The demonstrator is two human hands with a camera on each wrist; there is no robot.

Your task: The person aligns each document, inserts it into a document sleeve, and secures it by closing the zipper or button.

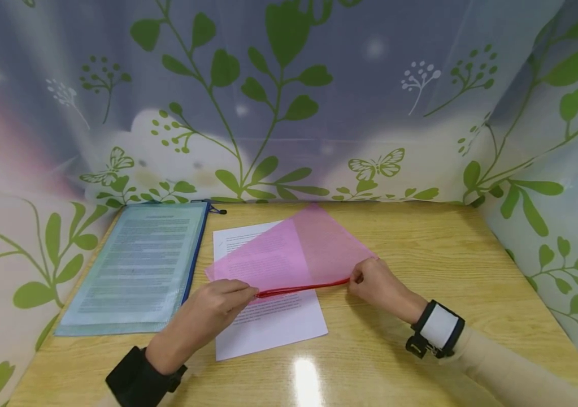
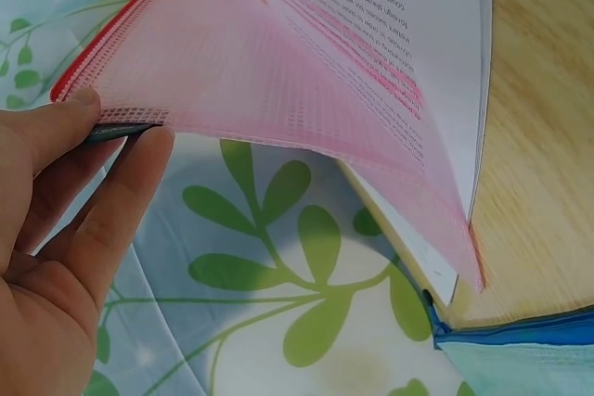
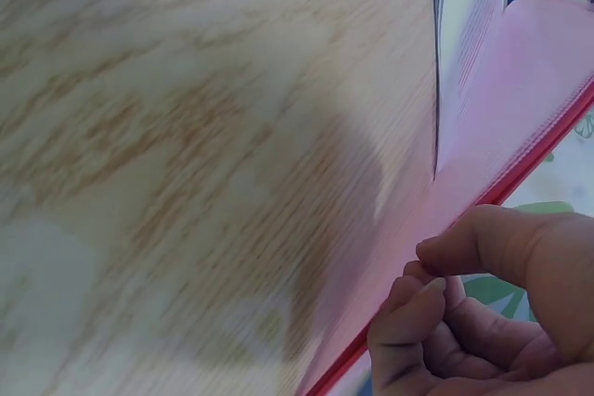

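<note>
Left hand [image 1: 217, 307] and right hand [image 1: 382, 287] pinch pink pouch [image 1: 268, 257] along its red zip [image 1: 301, 289], fingers nearly closed, papers [image 1: 281, 328] beneath it, blue pouch [image 1: 111, 328] to its left.

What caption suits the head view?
Left hand and right hand hold a pink pouch by its red edge over printed sheets, beside a blue pouch.

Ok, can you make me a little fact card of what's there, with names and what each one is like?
Left hand: pinches one end of the pouch's red edge
Right hand: pinches that edge further along
Pink pouch: see-through, partly over the papers
White papers: printed, on the table
Blue pouch: lies at the left, printed pages showing through
Table: wood-patterned
Cloth behind: green leaves and butterflies
</note>
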